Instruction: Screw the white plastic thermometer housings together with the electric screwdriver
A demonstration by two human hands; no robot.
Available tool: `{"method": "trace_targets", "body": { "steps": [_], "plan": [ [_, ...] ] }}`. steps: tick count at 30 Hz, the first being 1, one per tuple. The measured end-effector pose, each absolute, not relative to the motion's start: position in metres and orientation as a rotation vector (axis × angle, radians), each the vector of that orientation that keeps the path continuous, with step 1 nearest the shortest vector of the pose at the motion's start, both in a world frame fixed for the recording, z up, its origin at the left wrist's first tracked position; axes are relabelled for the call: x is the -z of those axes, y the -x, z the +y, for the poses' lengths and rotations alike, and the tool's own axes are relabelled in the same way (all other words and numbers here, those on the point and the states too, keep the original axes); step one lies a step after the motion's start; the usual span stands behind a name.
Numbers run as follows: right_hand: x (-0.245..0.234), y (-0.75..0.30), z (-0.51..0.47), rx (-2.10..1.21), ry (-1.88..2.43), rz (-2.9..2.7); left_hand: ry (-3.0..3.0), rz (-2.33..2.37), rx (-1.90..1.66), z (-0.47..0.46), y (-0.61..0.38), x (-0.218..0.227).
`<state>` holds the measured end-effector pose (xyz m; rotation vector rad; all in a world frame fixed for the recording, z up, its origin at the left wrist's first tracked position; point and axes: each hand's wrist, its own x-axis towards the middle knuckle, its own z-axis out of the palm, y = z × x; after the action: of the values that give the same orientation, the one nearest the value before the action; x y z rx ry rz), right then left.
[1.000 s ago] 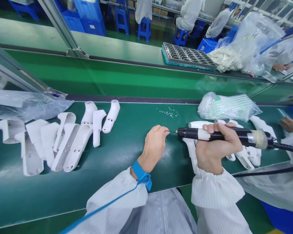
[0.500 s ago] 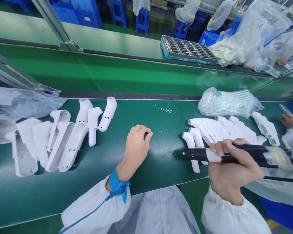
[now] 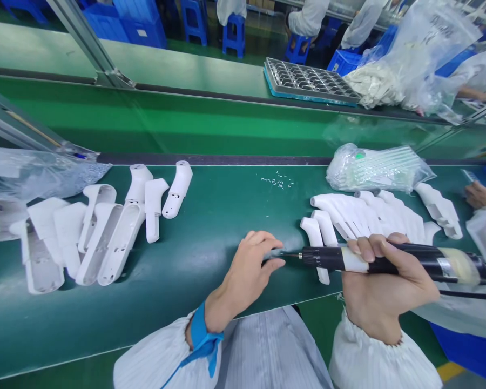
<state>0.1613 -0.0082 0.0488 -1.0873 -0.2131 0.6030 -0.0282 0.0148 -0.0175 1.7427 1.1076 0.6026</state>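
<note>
Green conveyor belt (image 3: pixel 210 227) fills the near view. A second green lane (image 3: pixel 186 124) runs beyond it, and a pale ledge sits behind that under a slanted aluminium post (image 3: pixel 85 43). At the back of the room people in white coats sit among blue crates (image 3: pixel 105 21) and three blue stools (image 3: pixel 235 38).

Three clear plastic bags show:
- the biggest (image 3: pixel 409 59), on the far ledge toward the right corner, stuffed with white parts
- one (image 3: pixel 36 175) at the belt's left edge
- one (image 3: pixel 376 168) against the belt's far edge on the right

One metal tray (image 3: pixel 311 81) lies on the ledge beside the big bag.

White plastic housings lie in two groups on the near belt. There are roughly ten at the left (image 3: pixel 117 237) and about eight fanned at the right (image 3: pixel 360 216) (they overlap, so the counts are loose).

The right hand (image 3: pixel 384 286) is wrapped tight around a black electric screwdriver (image 3: pixel 384 260). It is held level over the belt's near edge, with its bit pointing left. The left hand (image 3: pixel 247 275), with a blue wrist strap (image 3: pixel 202 337), meets the bit's tip with thumb and forefinger pinched together. What lies between them is too small to tell. A co-worker's hand (image 3: pixel 480 194) rests at the right edge.

Tiny screws (image 3: pixel 277 181) lie scattered near the belt's far edge, too small to count.
</note>
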Motion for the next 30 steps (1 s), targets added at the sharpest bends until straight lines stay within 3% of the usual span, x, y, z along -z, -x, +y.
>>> {"method": "trace_targets", "body": {
  "steps": [30],
  "plan": [
    [-0.052,-0.149,-0.011,-0.606,1.117,-0.229,-2.14,1.098,-0.612,0.019,0.029,0.028]
  ]
}}
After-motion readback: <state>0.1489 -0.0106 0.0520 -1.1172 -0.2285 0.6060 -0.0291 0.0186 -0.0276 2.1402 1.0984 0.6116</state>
